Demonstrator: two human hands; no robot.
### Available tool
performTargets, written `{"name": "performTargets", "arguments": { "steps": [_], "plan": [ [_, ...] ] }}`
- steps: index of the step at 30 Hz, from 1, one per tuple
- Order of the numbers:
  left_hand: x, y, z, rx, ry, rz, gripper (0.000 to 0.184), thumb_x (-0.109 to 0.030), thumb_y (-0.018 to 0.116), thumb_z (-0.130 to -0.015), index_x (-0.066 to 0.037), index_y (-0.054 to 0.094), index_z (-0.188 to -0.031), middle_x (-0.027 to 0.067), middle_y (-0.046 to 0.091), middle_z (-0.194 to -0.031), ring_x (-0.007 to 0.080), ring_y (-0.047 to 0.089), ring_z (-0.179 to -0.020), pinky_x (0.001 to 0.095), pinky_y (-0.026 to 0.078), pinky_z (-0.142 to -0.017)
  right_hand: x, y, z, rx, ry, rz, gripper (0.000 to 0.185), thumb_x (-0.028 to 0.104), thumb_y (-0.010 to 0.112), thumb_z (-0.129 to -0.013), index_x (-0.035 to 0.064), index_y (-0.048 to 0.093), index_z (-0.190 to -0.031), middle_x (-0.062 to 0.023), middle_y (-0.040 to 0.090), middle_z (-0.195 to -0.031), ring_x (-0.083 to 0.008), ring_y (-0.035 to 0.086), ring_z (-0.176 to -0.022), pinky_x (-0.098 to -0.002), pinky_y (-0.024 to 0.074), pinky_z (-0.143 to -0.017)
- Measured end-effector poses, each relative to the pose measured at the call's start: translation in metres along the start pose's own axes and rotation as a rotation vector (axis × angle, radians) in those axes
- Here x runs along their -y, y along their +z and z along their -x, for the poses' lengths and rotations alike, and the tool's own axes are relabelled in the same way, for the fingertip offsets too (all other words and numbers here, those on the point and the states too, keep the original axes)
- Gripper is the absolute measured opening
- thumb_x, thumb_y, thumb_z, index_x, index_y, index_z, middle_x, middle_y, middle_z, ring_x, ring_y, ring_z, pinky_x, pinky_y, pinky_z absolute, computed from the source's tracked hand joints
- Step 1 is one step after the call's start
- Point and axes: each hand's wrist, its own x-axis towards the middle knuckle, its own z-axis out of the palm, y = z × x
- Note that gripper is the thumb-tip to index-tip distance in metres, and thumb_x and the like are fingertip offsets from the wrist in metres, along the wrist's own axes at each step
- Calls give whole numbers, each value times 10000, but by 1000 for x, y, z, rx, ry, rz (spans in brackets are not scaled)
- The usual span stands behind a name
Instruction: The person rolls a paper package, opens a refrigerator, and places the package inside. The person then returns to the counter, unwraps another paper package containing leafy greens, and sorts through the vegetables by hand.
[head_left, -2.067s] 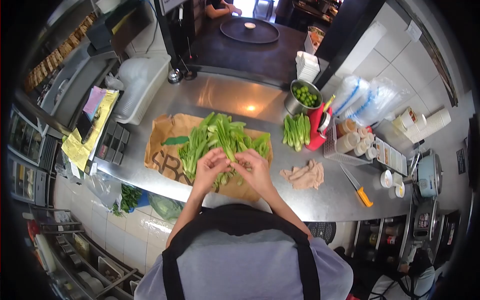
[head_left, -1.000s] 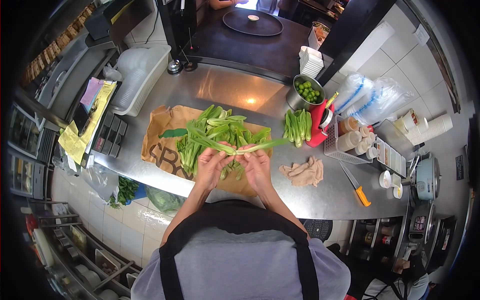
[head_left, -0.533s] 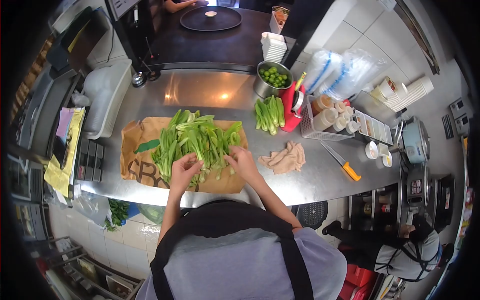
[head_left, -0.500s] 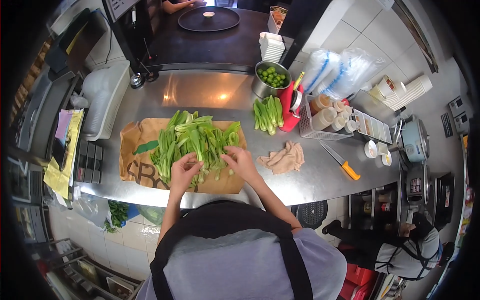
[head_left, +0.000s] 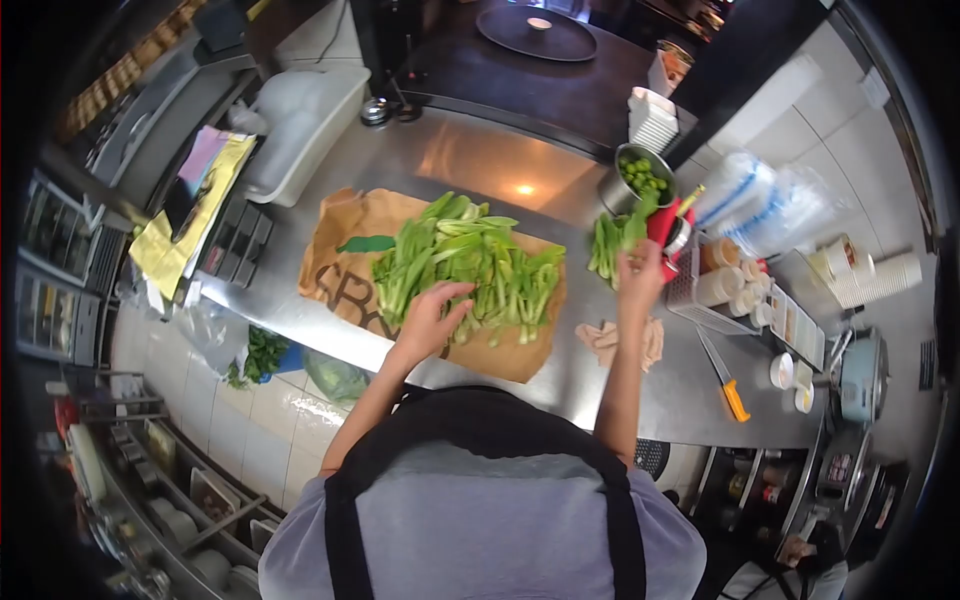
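A pile of bok choy [head_left: 470,250] lies on a flattened brown paper sheet [head_left: 335,225] on the steel counter. My left hand [head_left: 435,318] is at the near edge of the pile, fingers apart, with no stalk visible in its grasp. My right hand [head_left: 638,268] is raised over the counter to the right, closed on a bok choy stalk [head_left: 638,225] whose leaves point away from me and are blurred. Just left of that hand is a smaller bunch of bok choy [head_left: 604,246], partly overlapped by it. A crumpled cloth [head_left: 650,345] lies below, behind my right forearm.
Behind my right hand stand a metal pot [head_left: 612,190] of green limes and a red holder [head_left: 660,225]. Further right are a basket [head_left: 690,300] of sauce bottles and an orange-handled knife [head_left: 736,400]. At the left sits a white bin [head_left: 325,130]. Another person [head_left: 800,575] is at lower right.
My right hand has left the pile and moved right with a bok choy stalk to the smaller bunch. My left hand stays by the pile, its fingers more spread. The view has turned.
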Motion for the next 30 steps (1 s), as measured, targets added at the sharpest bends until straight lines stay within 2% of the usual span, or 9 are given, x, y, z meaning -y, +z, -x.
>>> {"name": "performTargets", "arguments": {
  "steps": [2,4,8,12,15,16,22,25,30],
  "plan": [
    [15,-13,6,-185,28,-292,150,-114,641,-756,-61,654,-895,118,592,-910,329,537,-909,378,442,-789,-22,-5,-26,-39,-12,354,288,136,641,-768,70,549,-1033,-118,596,-948,-328,618,-803,-408,506,-669],
    [28,-33,11,-280,-83,-522,139,-110,642,-750,-73,663,-882,107,586,-927,315,522,-944,377,441,-793,-53,6,-38,-19,-10,621,319,163,655,-765,77,541,-1050,-130,575,-986,-359,597,-847,-442,497,-694],
    [57,-56,20,-355,-234,-766,106,-130,671,-710,-76,666,-801,99,559,-861,291,517,-896,367,436,-782,-33,9,-27,28,-82,639,384,192,669,-762,72,526,-1098,-129,514,-1052,-339,578,-891,-447,485,-696],
    [78,-48,22,-272,-174,-853,230,-217,747,-635,-58,656,-774,108,581,-898,301,543,-944,373,454,-746,-5,25,6,18,-289,436,390,187,671,-765,64,534,-1109,-118,493,-1039,-309,584,-856,-421,482,-680],
    [72,-48,17,-180,-369,-578,231,-228,738,-653,-51,653,-776,118,596,-860,294,591,-890,366,469,-715,17,32,28,205,-245,234,365,177,669,-773,50,550,-1094,-110,504,-1010,-266,602,-767,-377,478,-652],
    [77,-48,18,-197,-347,-539,205,-203,725,-669,-47,650,-777,125,615,-786,291,621,-742,364,479,-669,25,31,35,299,-194,157,353,174,668,-777,44,556,-1085,-109,508,-1003,-250,606,-737,-360,476,-642],
    [44,-77,24,-158,-334,-22,168,-138,682,-741,-26,656,-864,63,650,-701,133,590,-594,285,471,-579,63,26,70,550,-263,-176,297,162,664,-792,23,598,-1047,-98,571,-917,-190,594,-639,-304,469,-601],
    [31,-80,21,-103,-392,461,162,-107,666,-773,-18,656,-907,0,639,-723,57,560,-627,224,453,-580,83,24,81,670,-203,-364,279,152,659,-798,23,608,-1040,-89,615,-870,-168,603,-648,-291,472,-598],
    [10,-61,11,-67,-403,743,145,-103,625,-826,-25,645,-946,2,651,-854,62,591,-748,211,470,-666,92,43,98,821,-185,-537,241,143,640,-821,16,621,-1025,-65,650,-793,-131,614,-677,-250,470,-579]
  ]
}}
